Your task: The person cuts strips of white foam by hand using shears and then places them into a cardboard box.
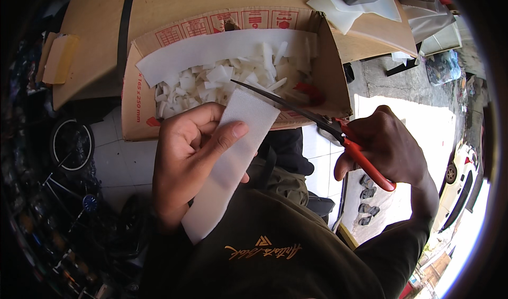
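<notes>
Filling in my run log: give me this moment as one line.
left hand: holds white strip | right hand: holds red-handled scissors, blades at strip's top | cardboard box: white cut pieces

Bright daylight glare at right, dark fisheye-warped edges.

White tiled floor (119,164) below, grey grout lines. Light wooden tabletop (174,0) across top, black strap (126,24) over it. Bicycle wheel (71,144) and dark clutter at left. Bright daylight at right: sunlit concrete ground (423,124), parked white car (465,177), sandals (366,185) on pavement.
</notes>
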### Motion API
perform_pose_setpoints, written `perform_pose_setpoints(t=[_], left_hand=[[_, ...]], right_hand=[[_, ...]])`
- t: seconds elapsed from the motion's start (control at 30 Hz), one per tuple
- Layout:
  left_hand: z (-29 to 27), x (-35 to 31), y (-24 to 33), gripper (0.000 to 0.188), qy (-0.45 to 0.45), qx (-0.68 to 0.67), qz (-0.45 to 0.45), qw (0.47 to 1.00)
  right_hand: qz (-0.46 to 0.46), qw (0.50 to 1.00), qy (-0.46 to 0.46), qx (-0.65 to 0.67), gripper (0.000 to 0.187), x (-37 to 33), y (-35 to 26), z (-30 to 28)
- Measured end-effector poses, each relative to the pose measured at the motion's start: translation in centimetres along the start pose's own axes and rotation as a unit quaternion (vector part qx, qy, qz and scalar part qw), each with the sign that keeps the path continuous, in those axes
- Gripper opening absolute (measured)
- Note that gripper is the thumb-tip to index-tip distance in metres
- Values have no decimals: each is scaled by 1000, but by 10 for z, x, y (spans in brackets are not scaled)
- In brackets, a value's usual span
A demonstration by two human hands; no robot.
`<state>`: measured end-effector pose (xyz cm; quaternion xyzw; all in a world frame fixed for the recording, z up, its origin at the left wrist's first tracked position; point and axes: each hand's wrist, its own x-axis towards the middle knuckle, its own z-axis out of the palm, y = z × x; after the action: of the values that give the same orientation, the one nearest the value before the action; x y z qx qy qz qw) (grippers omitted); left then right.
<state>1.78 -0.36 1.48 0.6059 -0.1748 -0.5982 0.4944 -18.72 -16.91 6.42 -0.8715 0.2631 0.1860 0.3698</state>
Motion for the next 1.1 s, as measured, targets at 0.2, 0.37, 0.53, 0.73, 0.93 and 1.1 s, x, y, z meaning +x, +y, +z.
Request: perform_pose_setpoints(t=[0.2,0.37,0.53,0.73,0.93,1.1], left_hand=[[-1,-3,2,28,19,-12,13,1000],[1,-3,9,29,-6,-30,0,1000],[3,-4,9,28,8,-28,1,1000],[10,-1,2,30,48,-35,29,998],[10,1,-1,31,41,-46,43,997],[9,-1,0,30,43,-49,44,997]], right_hand=[[39,989,60,133,67,-12,17,12],[39,989,15,143,78,-28,37,15],[9,998,-29,60,68,-26,25,16],[39,998,-44,30,78,-11,13,16],[30,999,-26,6,66,-3,6,14],[-48,998,25,-35,57,-2,5,12]])
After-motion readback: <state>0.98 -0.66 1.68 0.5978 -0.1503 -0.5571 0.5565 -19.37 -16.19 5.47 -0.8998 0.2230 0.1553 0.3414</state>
